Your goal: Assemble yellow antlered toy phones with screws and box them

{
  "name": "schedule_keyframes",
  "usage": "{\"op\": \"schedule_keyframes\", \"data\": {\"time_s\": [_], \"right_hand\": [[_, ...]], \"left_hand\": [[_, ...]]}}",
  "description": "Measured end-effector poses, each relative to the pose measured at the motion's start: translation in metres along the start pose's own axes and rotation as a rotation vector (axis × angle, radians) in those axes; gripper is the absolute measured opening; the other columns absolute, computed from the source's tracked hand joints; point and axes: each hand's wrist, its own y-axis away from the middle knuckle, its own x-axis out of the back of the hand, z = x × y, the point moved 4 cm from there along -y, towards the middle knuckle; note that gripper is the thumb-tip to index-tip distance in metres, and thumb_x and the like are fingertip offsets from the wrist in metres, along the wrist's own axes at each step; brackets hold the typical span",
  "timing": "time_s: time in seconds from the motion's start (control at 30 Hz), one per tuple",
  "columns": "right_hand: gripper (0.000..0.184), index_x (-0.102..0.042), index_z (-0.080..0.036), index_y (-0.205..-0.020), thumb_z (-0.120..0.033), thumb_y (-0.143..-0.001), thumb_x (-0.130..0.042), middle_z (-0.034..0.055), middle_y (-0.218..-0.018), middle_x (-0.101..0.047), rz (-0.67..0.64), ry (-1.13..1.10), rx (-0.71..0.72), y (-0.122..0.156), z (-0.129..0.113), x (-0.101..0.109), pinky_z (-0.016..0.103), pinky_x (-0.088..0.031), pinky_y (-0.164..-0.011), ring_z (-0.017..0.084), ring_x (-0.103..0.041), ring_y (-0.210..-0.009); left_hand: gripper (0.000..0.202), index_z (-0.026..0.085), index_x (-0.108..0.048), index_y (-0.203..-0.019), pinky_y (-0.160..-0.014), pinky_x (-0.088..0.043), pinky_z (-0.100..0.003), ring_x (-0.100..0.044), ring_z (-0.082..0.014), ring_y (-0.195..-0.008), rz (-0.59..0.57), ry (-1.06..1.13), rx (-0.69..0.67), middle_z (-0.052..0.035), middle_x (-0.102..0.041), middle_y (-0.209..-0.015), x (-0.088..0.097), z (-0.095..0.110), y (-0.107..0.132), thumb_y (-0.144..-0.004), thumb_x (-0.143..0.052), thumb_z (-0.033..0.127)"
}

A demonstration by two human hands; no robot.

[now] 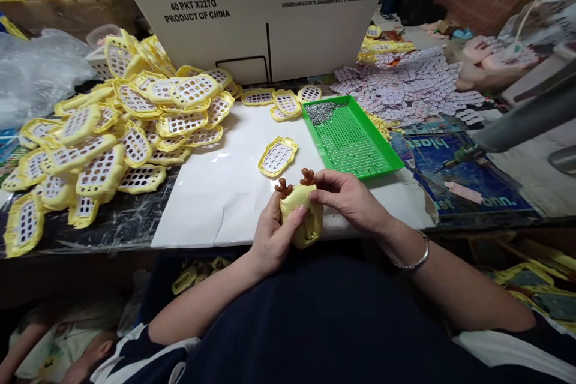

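A yellow plastic toy shell (pixel 302 216) with two brown antlers sits between both hands at the near edge of the white sheet (pixel 216 192). My left hand (pixel 270 234) wraps round its left side, thumb pressed on its back. My right hand (pixel 346 198) grips its upper right side with fingers curled by the right antler. A single yellow keypad frame (pixel 277 156) with white inner holes lies just beyond the toy.
A big heap of yellow keypad frames (pixel 112 132) covers the left of the table. A green perforated tray (pixel 353 138) with small metal screws stands to the right. A white cardboard box (pixel 252 6) rises behind. White button pads (pixel 405 90) lie far right. A powered screwdriver (pixel 517 126) hangs at right.
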Motion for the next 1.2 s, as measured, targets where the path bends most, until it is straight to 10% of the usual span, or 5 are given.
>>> {"op": "schedule_keyframes", "data": {"time_s": [0.43, 0.77, 1.2], "right_hand": [[0.037, -0.064, -0.016, -0.085, -0.040, -0.062, -0.080, -0.0003, -0.083, -0.065, 0.004, -0.116, -0.204, 0.043, 0.028, -0.015, 0.027, -0.047, -0.076, 0.013, -0.058, -0.078], [0.027, -0.069, -0.015, -0.091, -0.039, -0.079, -0.064, 0.0034, -0.092, -0.068, -0.176, 0.148, -0.066, 0.045, 0.001, -0.017, 0.030, -0.046, -0.081, 0.017, -0.059, -0.089], [0.031, -0.069, -0.016, -0.087, -0.037, -0.066, -0.075, 0.0016, -0.088, -0.067, -0.130, 0.040, -0.198, 0.040, 0.007, -0.015, 0.031, -0.047, -0.081, 0.016, -0.060, -0.086]], "left_hand": [[0.032, 0.016, -0.056, -0.107, -0.086, -0.046, -0.032, -0.059, -0.0225, -0.099, -0.219, -0.068, 0.340, -0.0087, -0.065, -0.108, 0.004, 0.009, 0.029, -0.087, -0.055, 0.041], [0.031, 0.018, -0.062, -0.107, -0.077, -0.046, -0.029, -0.059, -0.0195, -0.084, -0.262, -0.368, 0.151, -0.0067, -0.067, -0.100, 0.011, 0.029, 0.035, -0.093, -0.043, 0.038], [0.030, 0.016, -0.065, -0.100, -0.068, -0.046, -0.028, -0.057, -0.0179, -0.076, -0.239, -0.387, 0.190, -0.0055, -0.068, -0.087, 0.010, 0.028, 0.033, -0.091, -0.047, 0.038]]}}
